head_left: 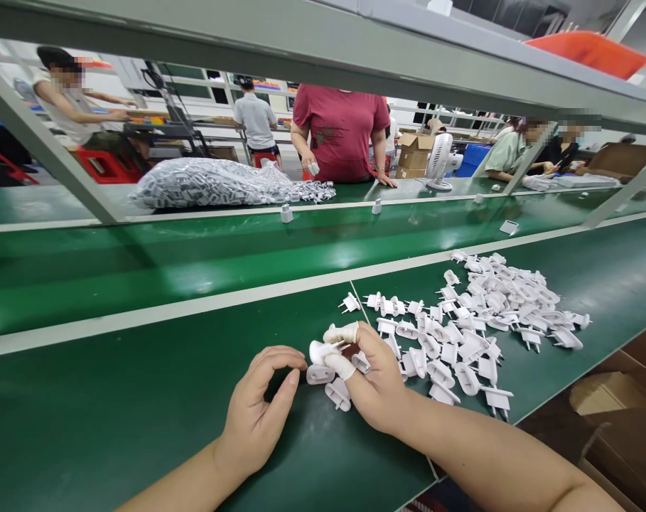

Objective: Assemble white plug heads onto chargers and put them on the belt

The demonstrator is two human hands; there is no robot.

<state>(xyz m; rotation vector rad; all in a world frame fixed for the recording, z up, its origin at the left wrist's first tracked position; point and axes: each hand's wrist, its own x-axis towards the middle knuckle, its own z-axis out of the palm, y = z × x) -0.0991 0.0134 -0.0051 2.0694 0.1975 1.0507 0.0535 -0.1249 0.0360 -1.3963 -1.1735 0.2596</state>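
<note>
My right hand (379,384) pinches a white two-pin plug (320,353) between thumb and index finger, both wearing white finger covers. The plug's pins point right, toward my palm. Just left of it, my left hand (264,398) is curved with its thumb and fingers apart, and nothing shows between them. Its fingertips are close to a white oval plug piece (320,375) under the held plug; whether they touch it I cannot tell. Another plug piece (337,395) lies below my right hand. To the right, a large pile of white plugs (455,334) spreads over the green table (141,419).
Beyond a pale strip runs a green conveyor belt (195,263), with a white adapter (286,213) and others along its far edge. A clear bag (210,183) of small parts lies opposite, near a person in a red shirt (341,131). Cardboard boxes (621,448) stand lower right. A metal beam (323,50) crosses overhead.
</note>
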